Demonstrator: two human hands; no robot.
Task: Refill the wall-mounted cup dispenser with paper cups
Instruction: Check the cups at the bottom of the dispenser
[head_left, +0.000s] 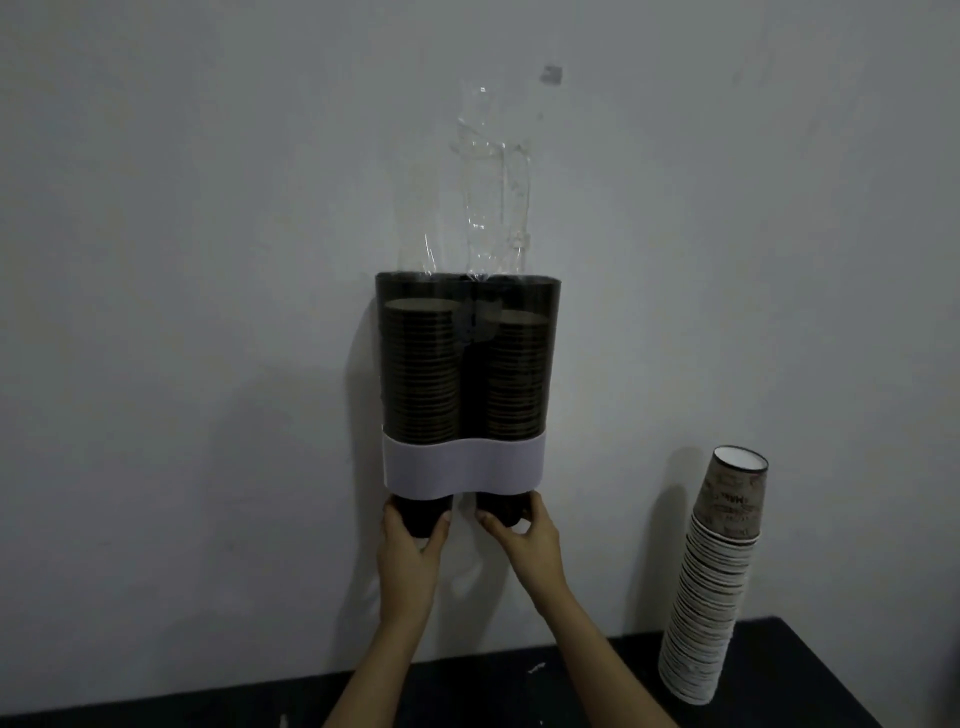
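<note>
— What kind of place is this?

— A dim room with a plain pale wall (182, 208). Along the bottom edge runs a dark table (779, 675) pushed against it.

— What is nearest?

— Two bare forearms rise from the bottom edge toward the wall. On the table's right side, near its back edge, stands a tall stack of paper cups (711, 597), mouths up, leaning against the wall.

— And the hands?

— The left hand (413, 540) curls its fingers and thumb around the dark cup bottom (420, 512) sticking out under the dispenser's left column. The right hand (524, 535) grips the cup bottom (501, 506) under the right column in the same way.

— Where is the dispenser?

— The cup dispenser (467, 384) is fixed to the wall above the hands: a dark see-through double tube with a white band (462, 467) around its lower end. Both columns hold stacked cups nearly to the top. A crumpled clear plastic sleeve (493, 182) sticks up from its open top, mostly over the right column.
</note>
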